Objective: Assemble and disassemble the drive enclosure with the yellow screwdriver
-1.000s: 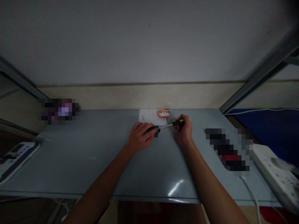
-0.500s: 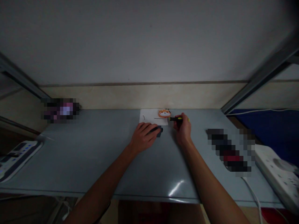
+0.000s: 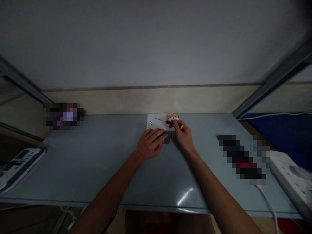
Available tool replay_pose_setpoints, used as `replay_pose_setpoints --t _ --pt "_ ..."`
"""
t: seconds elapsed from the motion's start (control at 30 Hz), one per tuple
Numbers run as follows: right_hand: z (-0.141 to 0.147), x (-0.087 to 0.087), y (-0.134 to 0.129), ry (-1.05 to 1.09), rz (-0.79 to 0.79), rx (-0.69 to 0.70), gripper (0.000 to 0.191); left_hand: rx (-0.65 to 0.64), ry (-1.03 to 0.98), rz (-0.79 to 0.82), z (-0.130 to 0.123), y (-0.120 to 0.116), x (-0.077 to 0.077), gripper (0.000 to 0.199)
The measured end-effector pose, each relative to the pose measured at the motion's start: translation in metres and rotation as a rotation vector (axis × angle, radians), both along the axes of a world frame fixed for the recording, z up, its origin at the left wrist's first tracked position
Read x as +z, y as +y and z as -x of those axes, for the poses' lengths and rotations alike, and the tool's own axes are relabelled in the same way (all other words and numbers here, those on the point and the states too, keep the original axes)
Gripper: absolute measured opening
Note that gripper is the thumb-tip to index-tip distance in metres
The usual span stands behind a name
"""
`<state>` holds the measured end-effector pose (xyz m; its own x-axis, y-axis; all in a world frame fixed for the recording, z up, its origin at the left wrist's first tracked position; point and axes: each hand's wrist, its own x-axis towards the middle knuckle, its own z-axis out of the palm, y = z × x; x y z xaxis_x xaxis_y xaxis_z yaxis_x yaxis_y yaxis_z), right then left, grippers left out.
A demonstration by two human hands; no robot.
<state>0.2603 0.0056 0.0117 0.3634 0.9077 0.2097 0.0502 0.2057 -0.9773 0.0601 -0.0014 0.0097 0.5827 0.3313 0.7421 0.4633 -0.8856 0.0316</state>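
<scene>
My left hand (image 3: 151, 143) rests over a small dark grey block-like object (image 3: 167, 139) on the table, its fingers curled across the top and left side and hiding most of it. In my right hand (image 3: 184, 136) is a screwdriver (image 3: 169, 123) with a black and yellow handle, gripped between thumb and fingers. Its thin shaft points left over a sheet of white paper (image 3: 157, 126). Several tiny dark pieces (image 3: 151, 123) lie on the paper's left part, too small to identify. Behind the handle sits an orange and white animal-face item (image 3: 172, 116), partly covered by my right hand.
The grey table (image 3: 97, 162) meets a wall (image 3: 126, 100) at the back. Blurred-out items lie at the back left (image 3: 64, 116) and right (image 3: 240, 156). Power strips stand at the left edge (image 3: 23, 165) and right edge (image 3: 291, 172); a white cable (image 3: 268, 201) hangs at the front right.
My right hand has moved left with the screwdriver, bringing its handle in front of the animal-face item, and the shaft now slants. My left hand has stayed on the grey object.
</scene>
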Motion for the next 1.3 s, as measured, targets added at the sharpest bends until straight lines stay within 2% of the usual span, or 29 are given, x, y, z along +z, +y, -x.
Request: replay_pose_setpoints --t 0.13,0.27,0.37,0.47,0.6,0.7,0.77,0.93,1.13,1.2,1.3 --pt "0.004 0.0 -0.003 -0.059 0.002 0.057 0.035 0.012 -0.05 0.033 0.0 -0.001 0.001 0.037" --pt "0.007 -0.002 -0.006 -0.111 0.038 0.082 0.036 0.208 -0.318 0.102 0.01 0.008 -0.002 0.025" --pt "0.007 -0.004 -0.006 -0.121 0.038 0.089 0.037 0.38 -0.559 0.252 0.02 0.023 -0.008 0.027" --pt "0.007 -0.004 -0.006 -0.088 0.033 0.087 0.038 0.431 -0.624 0.449 0.027 0.036 -0.016 0.026" --pt "0.007 -0.004 -0.006 -0.112 0.03 0.083 0.037 0.313 -0.561 0.628 0.025 0.036 -0.014 0.024" --pt "0.007 -0.004 -0.007 -0.153 0.041 0.093 0.037 0.148 -0.473 0.634 0.021 0.026 -0.007 0.025" --pt "0.007 -0.003 -0.007 -0.153 0.043 0.089 0.037 0.085 -0.411 0.591 0.018 0.02 -0.003 0.027" --pt "0.004 0.004 -0.006 -0.054 0.058 0.015 0.04 0.102 -0.337 0.538 0.014 0.013 -0.003 0.025" --pt "-0.006 0.008 -0.003 0.2 0.059 -0.004 0.038 0.142 -0.324 0.514 0.014 0.014 -0.005 0.023" --pt "-0.01 0.009 -0.003 0.287 0.05 -0.004 0.036 0.098 -0.314 0.518 0.016 0.012 -0.003 0.02" --pt "-0.015 0.013 -0.002 0.383 0.033 -0.011 0.033 -0.04 -0.228 0.564 0.018 0.008 0.0 0.02"
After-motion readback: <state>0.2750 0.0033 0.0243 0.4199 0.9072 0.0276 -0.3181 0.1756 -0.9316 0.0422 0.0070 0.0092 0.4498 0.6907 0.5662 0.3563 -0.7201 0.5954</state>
